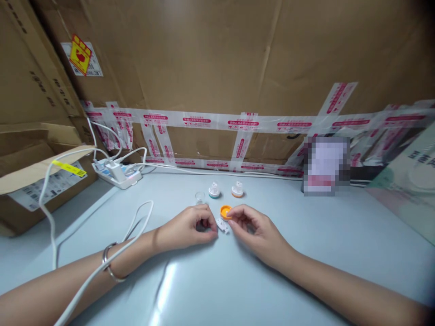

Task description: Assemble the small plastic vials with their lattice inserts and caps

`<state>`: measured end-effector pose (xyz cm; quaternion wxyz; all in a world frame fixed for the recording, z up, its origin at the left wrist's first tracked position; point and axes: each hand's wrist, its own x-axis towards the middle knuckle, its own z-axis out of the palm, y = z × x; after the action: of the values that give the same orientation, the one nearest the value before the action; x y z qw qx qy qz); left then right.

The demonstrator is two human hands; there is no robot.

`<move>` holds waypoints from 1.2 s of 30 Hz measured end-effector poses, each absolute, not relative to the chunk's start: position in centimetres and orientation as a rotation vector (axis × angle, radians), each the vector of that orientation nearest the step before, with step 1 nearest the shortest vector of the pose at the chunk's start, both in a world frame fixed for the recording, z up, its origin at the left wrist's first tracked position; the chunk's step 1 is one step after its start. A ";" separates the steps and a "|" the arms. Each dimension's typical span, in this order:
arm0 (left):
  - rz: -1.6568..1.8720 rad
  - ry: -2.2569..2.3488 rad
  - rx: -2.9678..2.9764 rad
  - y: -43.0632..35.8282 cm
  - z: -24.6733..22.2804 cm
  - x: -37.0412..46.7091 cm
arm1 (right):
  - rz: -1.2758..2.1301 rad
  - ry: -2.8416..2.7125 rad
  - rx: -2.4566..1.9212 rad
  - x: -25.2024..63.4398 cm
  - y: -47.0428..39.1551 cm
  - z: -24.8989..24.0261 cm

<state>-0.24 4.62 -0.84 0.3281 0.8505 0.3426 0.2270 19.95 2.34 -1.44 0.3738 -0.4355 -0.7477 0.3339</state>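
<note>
My left hand [200, 225] rests low over the table with its fingers curled and its thumb and forefinger closed at the end of a small white plastic part [222, 225]. Beside it, my right hand [253, 228] pinches the near right edge of a round orange cap [224, 211]. Just beyond the hands stand two white knob-like pieces, one with a teal base [214, 190] and one with an orange base [237, 189]. A clear round piece [200, 197] lies behind my left hand, partly covered by it.
A white power strip [117, 174] with plugs and cables stands at the back left, by an open cardboard box [44, 176]. One white cable [102, 267] crosses over my left forearm. Large taped cardboard [204, 68] closes off the back. A blurred upright object [326, 165] stands back right.
</note>
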 end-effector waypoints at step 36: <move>1.043 0.892 1.744 2.6 -1.2 1.5 | 0.537 -2.160 -0.926 20.0 1.6 -1.9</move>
<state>1.49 2.58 -1.22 0.4449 0.7039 0.3599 0.4207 20.05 1.59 -1.86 0.3575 -0.3588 -0.8367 0.2081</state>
